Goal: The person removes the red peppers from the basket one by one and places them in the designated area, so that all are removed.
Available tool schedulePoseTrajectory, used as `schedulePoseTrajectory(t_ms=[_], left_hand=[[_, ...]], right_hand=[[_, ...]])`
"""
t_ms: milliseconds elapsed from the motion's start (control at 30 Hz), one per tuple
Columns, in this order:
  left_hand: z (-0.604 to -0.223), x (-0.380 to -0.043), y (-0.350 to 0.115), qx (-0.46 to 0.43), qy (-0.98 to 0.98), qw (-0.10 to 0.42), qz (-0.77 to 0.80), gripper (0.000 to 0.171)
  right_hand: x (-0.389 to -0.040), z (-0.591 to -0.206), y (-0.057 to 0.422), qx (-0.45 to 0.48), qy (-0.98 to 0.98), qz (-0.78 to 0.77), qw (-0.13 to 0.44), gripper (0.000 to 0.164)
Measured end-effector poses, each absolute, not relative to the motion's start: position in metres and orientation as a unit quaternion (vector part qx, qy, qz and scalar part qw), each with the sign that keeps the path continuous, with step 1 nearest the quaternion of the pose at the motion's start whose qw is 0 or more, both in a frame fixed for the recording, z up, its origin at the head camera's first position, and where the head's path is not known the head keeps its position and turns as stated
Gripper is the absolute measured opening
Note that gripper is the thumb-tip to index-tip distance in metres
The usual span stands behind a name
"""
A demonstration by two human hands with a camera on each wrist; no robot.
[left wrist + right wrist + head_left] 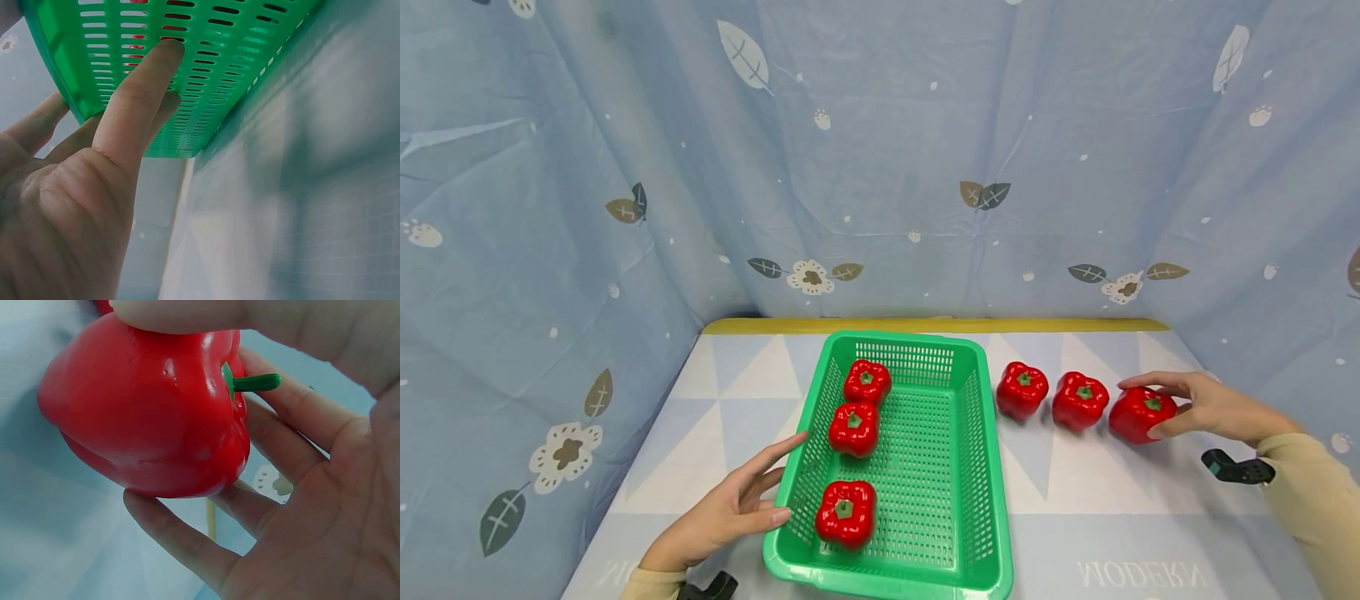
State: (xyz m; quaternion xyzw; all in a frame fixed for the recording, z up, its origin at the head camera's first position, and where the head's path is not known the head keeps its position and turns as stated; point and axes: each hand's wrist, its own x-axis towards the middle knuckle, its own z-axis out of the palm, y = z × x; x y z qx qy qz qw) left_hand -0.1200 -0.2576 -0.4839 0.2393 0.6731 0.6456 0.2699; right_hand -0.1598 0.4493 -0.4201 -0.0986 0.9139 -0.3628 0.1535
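My right hand grips a red bell pepper at the right of the table, thumb on one side and fingers on the other. In the right wrist view the bell pepper shows its green stem pointing toward the palm. At the left wall of a green basket is my left hand, fingers extended. The left wrist view has its fingers against the slotted outer side of the basket. Inside the basket, along its left side, stand three red bell peppers.
Two more red bell peppers, one beside the basket and another nearer my right hand, form a row on the patterned tablecloth. A blue curtain rises behind the table's yellow back edge and along both sides.
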Motion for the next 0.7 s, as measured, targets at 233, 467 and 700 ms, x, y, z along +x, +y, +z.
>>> schedulePoseTrajectory(t_ms=[233,467,700], left_hand=[[-0.4848,-0.1198,-0.2574,0.240,0.671,0.268,0.649,0.081],[-0.4853,-0.1196,-0.2572,0.245,0.668,0.267,0.650,0.081],[-0.4845,-0.1201,-0.2576,0.247,0.667,0.268,0.650,0.081]], right_hand=[[-0.1581,-0.4221,0.4473,-0.101,0.915,-0.359,0.156,0.077],[-0.1587,-0.4222,0.4448,-0.096,0.911,-0.365,0.164,0.080],[-0.1617,-0.4225,0.4447,-0.120,0.915,-0.351,0.158,0.078]])
